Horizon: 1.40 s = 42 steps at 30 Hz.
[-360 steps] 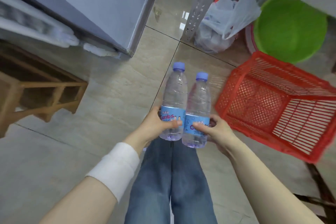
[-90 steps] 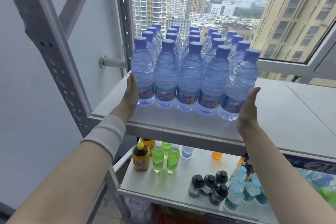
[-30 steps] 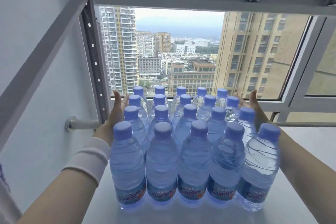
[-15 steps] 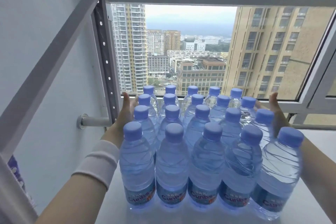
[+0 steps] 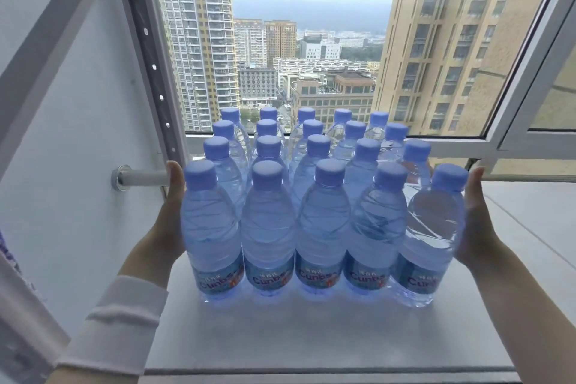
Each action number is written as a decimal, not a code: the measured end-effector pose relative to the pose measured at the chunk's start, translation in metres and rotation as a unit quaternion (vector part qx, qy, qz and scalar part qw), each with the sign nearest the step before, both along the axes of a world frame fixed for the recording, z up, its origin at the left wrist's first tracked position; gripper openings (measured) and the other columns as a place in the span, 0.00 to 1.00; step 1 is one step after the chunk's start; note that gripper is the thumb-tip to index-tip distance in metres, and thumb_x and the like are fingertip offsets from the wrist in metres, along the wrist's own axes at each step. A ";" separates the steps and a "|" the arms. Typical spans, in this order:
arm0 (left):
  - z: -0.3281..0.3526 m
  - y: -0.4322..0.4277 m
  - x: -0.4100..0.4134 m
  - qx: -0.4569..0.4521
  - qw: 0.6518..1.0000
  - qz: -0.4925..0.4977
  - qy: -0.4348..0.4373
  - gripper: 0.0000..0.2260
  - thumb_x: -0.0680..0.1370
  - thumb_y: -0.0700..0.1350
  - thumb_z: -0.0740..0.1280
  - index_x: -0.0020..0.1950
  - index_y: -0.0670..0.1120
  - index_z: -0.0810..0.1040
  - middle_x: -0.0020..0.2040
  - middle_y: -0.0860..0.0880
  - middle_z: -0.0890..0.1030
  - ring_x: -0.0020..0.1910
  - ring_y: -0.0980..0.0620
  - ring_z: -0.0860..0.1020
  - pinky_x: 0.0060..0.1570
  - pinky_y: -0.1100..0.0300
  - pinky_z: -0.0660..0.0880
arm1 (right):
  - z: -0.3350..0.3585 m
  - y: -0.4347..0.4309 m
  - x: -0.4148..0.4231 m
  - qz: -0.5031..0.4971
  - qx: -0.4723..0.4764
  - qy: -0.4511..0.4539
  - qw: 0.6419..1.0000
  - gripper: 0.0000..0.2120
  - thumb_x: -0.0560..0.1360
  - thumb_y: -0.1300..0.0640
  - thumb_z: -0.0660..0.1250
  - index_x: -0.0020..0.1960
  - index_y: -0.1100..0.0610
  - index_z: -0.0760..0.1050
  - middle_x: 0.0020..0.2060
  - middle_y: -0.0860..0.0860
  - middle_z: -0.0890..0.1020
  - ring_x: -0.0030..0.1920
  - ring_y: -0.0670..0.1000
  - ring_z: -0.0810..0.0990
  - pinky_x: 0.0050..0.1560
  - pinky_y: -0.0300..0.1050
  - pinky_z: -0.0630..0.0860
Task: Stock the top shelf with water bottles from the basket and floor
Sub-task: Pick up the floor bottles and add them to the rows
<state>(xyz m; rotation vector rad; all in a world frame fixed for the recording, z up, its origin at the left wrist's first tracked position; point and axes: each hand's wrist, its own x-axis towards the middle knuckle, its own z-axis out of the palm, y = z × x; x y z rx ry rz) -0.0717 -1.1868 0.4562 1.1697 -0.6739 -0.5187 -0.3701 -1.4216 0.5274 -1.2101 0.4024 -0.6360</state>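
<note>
The block of water bottles point(image 5: 318, 196) is standing on the top shelf point(image 5: 311, 330), packed in neat rows running back toward the window point(image 5: 311, 40), blue caps up. The one thing looking a bit off is the front right bottle point(image 5: 431, 237), which is leaning slightly outward instead of sitting square like its neighbours.

That's where trouble could be coming from, I reckon. These are tall, narrow, squishy bottles, so if the person is squeezing the sides of the block too hard, the front row could buckle forward or that tilted one could be popping out. There's a fair bit of bare shelf in front, so a toppled bottle would probably be landing on the shelf first, though it could be rolling off the front edge from there. A domino effect through the rows is also a risk.

As for the hands, both are open and flat, wide apart with the whole block between them. The left hand point(image 5: 170, 221) is pressing palm-in against the front left bottle point(image 5: 210, 227), sleeve point(image 5: 118, 321) pulled up the forearm. The right hand point(image 5: 475, 221) is mirroring it against the leaning bottle, fingers pointing up. Neither is gripping anything.
</note>
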 end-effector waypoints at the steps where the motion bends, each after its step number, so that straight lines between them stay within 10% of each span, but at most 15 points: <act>1: 0.009 0.004 -0.008 0.006 1.000 -0.008 0.002 0.31 0.73 0.73 0.49 0.65 0.63 0.35 0.68 0.46 0.25 0.67 0.43 0.24 0.62 0.38 0.22 | -0.001 -0.002 0.001 0.004 0.000 -0.003 1.000 0.40 0.71 0.30 0.36 0.38 0.48 0.85 0.37 0.49 0.86 0.37 0.48 0.84 0.31 0.38 0.79; 5: 0.039 0.002 -0.029 -0.032 0.997 -0.056 0.052 0.34 0.76 0.68 0.39 0.70 0.51 0.68 0.70 0.47 0.71 0.70 0.48 0.67 0.70 0.44 0.58 | 0.002 0.004 -0.001 0.000 -0.033 0.008 0.999 0.41 0.72 0.31 0.36 0.29 0.48 0.83 0.29 0.47 0.84 0.30 0.45 0.83 0.25 0.34 0.75; 8: 0.043 0.012 -0.040 -0.012 0.999 -0.034 0.027 0.38 0.73 0.71 0.43 0.73 0.48 0.63 0.71 0.45 0.69 0.70 0.44 0.67 0.71 0.42 0.57 | -0.001 0.004 -0.005 -0.017 -0.020 -0.017 1.000 0.34 0.58 0.26 0.48 0.39 0.45 0.84 0.41 0.46 0.86 0.42 0.47 0.85 0.35 0.40 0.81; 13: 0.023 0.028 -0.074 -0.024 1.000 -0.003 -0.007 0.35 0.70 0.69 0.46 0.67 0.51 0.71 0.62 0.52 0.79 0.61 0.53 0.77 0.59 0.55 0.75 | -0.043 0.011 -0.021 -0.065 -0.052 -0.033 0.996 0.38 0.62 0.26 0.47 0.58 0.48 0.78 0.54 0.44 0.83 0.55 0.46 0.81 0.50 0.41 0.79; 18: 0.011 0.024 -0.093 -0.045 0.995 0.085 -0.018 0.31 0.72 0.66 0.49 0.67 0.50 0.72 0.60 0.53 0.80 0.60 0.54 0.78 0.52 0.61 0.78 | -0.069 0.023 -0.019 -0.154 -0.068 -0.028 0.985 0.45 0.47 0.19 0.60 0.56 0.45 0.76 0.49 0.39 0.83 0.49 0.41 0.82 0.45 0.35 0.80; 26: 0.005 0.017 -0.102 -0.043 0.979 0.201 0.018 0.27 0.80 0.59 0.45 0.69 0.47 0.69 0.65 0.49 0.75 0.64 0.50 0.75 0.63 0.52 0.71 | -0.070 0.036 -0.006 -0.260 -0.068 -0.023 0.963 0.25 0.78 0.38 0.44 0.58 0.48 0.74 0.54 0.48 0.81 0.55 0.51 0.80 0.54 0.46 0.78; 31: 0.002 0.030 -0.128 0.005 0.974 0.220 -0.063 0.36 0.73 0.71 0.49 0.72 0.49 0.64 0.67 0.53 0.72 0.65 0.58 0.73 0.59 0.65 0.71 | -0.068 0.037 -0.019 -0.242 -0.140 0.031 0.960 0.42 0.69 0.25 0.46 0.72 0.51 0.62 0.71 0.52 0.68 0.66 0.51 0.72 0.65 0.45 0.70; 34: 0.018 0.043 -0.158 0.039 0.931 0.307 -0.195 0.48 0.63 0.78 0.52 0.75 0.51 0.56 0.73 0.59 0.62 0.66 0.73 0.61 0.59 0.83 0.58 | -0.061 0.039 -0.036 -0.321 -0.313 0.042 0.893 0.49 0.65 0.22 0.46 0.75 0.54 0.55 0.74 0.50 0.60 0.74 0.48 0.59 0.73 0.45 0.55; 36: 0.039 0.048 -0.170 0.058 0.874 0.366 -0.313 0.36 0.71 0.71 0.53 0.74 0.55 0.54 0.74 0.61 0.57 0.71 0.67 0.55 0.67 0.77 0.52 | -0.042 0.045 -0.043 -0.355 -0.403 -0.011 0.843 0.41 0.73 0.31 0.51 0.73 0.60 0.58 0.71 0.55 0.63 0.72 0.47 0.62 0.73 0.47 0.59; 42: 0.096 0.030 -0.181 0.097 0.836 0.325 -0.432 0.22 0.77 0.48 0.64 0.70 0.48 0.67 0.65 0.59 0.68 0.64 0.58 0.70 0.65 0.69 0.63 | 0.022 0.063 -0.028 -0.332 -0.603 -0.063 0.722 0.21 0.76 0.53 0.64 0.63 0.64 0.71 0.62 0.60 0.72 0.65 0.49 0.68 0.66 0.40 0.64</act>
